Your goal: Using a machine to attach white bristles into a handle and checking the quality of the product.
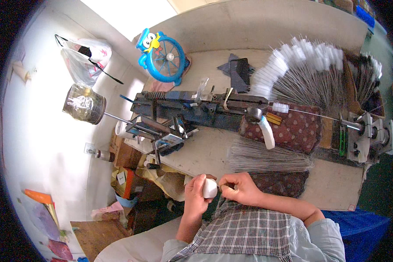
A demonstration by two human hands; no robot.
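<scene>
The long dark metal machine (196, 109) lies across the table (205, 157), and both hands are on its near side, just off the table's front edge. The left hand (195, 198) is curled partly closed around a white rounded piece (210, 188), which is therefore below the middle of the machine, close to the person's body. The right hand (241, 190) is just beside that piece, its fingers bent in and the thumb and forefinger nearly together; whether they pinch something small cannot be told. Between the hands and the machine's right half, a sheaf of bare wires (270, 158) lies next to a maroon dotted cloth (299, 131). A lever with a white grip (267, 133) sticks out toward the person from the machine's right part, with a yellow block (274, 118) beside it. Off the machine's right end, a white-bristled brush (280, 107) sits on a thin wire running to a metal chuck (353, 125). Beyond the machine, to the right, many white-tipped wire brushes (310, 56) fan out; behind its left half stands a blue ring with a duck figure (163, 59).
</scene>
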